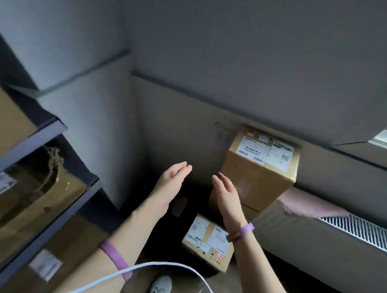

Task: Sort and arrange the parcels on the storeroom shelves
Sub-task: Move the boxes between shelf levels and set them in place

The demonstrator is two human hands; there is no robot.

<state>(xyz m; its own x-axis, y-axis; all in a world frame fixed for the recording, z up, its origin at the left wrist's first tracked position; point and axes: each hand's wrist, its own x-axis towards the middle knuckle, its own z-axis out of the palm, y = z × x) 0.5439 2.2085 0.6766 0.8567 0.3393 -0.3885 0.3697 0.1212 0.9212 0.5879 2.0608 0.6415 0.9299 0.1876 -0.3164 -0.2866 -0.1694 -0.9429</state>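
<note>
Between shelf unit [31,142] and radiator [360,233], left hand [171,185] and right hand [226,198] empty, straight-fingered, before stacked parcels [259,172].

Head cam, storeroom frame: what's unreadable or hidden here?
Labels on the top box: head view, print too small and blurred.
Lower box: head view, mostly behind the right hand and top box.
Pink parcel: head view, left end behind the top box.
Shelf boxes: head view, blurred, cut by the left edge.
</note>
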